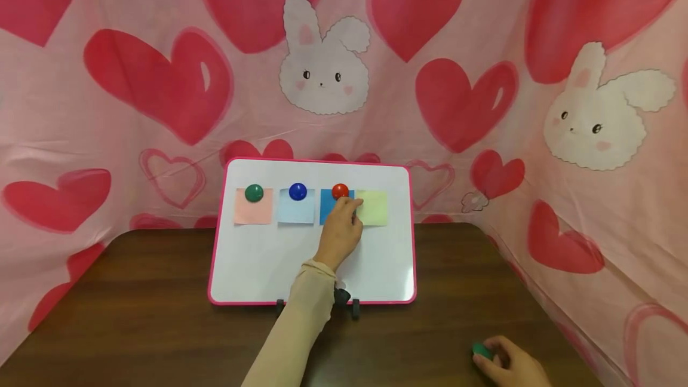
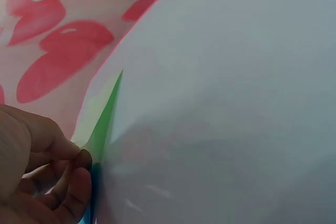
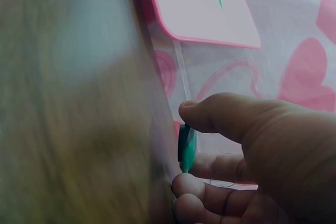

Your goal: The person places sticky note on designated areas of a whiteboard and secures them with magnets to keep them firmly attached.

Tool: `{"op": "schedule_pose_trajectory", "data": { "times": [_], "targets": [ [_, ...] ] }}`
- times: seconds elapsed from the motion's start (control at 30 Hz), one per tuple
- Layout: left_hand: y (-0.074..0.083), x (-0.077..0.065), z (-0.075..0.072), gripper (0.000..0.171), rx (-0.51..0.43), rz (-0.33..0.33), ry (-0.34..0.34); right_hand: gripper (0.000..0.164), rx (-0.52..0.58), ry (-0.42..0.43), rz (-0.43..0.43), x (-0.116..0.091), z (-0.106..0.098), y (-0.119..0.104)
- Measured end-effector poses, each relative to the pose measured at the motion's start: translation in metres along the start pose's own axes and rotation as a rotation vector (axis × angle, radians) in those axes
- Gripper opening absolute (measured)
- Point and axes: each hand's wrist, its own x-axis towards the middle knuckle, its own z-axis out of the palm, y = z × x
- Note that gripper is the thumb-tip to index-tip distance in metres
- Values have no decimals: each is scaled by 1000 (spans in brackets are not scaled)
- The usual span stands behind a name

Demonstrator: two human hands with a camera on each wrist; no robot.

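My left hand (image 1: 340,232) reaches up to the whiteboard (image 1: 258,267) and pinches the left edge of a pale yellow-green sticky note (image 1: 374,208). In the left wrist view the note slants out from the board's surface. Beside it a dark blue note (image 1: 326,205), partly covered by my hand, sits under a red round magnet (image 1: 340,190). Low at the right, my right hand (image 1: 513,364) holds a green round magnet (image 3: 187,148) between thumb and fingers, just above the tabletop.
Left of these, a pink note (image 1: 252,212) has a green magnet (image 1: 254,193) and a light blue note (image 1: 295,212) has a blue magnet (image 1: 298,191). Black feet (image 1: 356,309) support the board on the brown table (image 1: 150,315). A heart-patterned cloth (image 1: 484,28) hangs around the table.
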Motion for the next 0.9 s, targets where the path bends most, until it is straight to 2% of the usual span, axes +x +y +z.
{"op": "schedule_pose_trajectory", "data": {
  "times": [0.1,0.43,0.57,0.77,0.9],
  "targets": [
    [-1,0,2,38,3,8,8,46,-2,-1,3,0,1,-1],
    [0,0,7,20,42,34,101,46,-13,7,-6,0,1,-3],
    [0,0,10,21,45,52,125,46,-12,36,-45,-4,-3,-13],
    [-1,0,14,22,59,68,113,49,-51,126,-167,-9,-11,-41],
    [-2,-1,16,23,106,87,107,38,-65,263,-318,-9,-12,-65]
  ]
}}
